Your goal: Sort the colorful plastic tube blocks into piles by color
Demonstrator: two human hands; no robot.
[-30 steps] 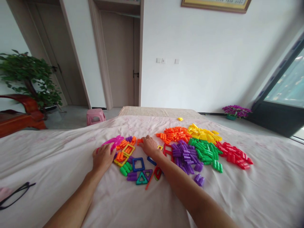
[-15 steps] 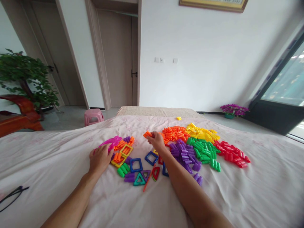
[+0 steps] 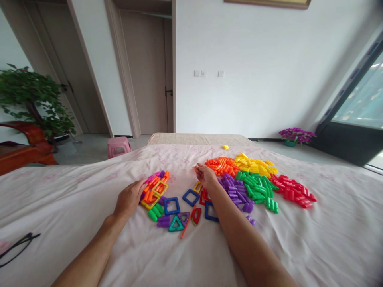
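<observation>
My left hand [image 3: 129, 197] rests at the left edge of the mixed pile, its fingers by a magenta piece [image 3: 152, 177] and some orange pieces [image 3: 149, 196]; whether it grips anything is hidden. Fingers pinched together, my right hand [image 3: 206, 175] is at the left end of the orange heap [image 3: 223, 165], with a bit of orange at its fingertips. Purple [image 3: 235, 190], green [image 3: 259, 187], yellow [image 3: 254, 165] and red pieces [image 3: 295, 190] lie in heaps to the right. Between my hands are blue square frames [image 3: 171, 207], a teal triangle [image 3: 176, 223] and a red wedge [image 3: 196, 216].
A pale cloth [image 3: 143, 255] covers the surface. Black-framed glasses [image 3: 18, 247] lie at the left. A small yellow piece [image 3: 225, 147] sits near the far edge. Beyond are a pink stool [image 3: 119, 146], a green plant [image 3: 32, 95] and purple flowers [image 3: 296, 135].
My right hand has moved right, toward the orange heap. My left hand has shifted slightly right over the magenta piece, less of which now shows.
</observation>
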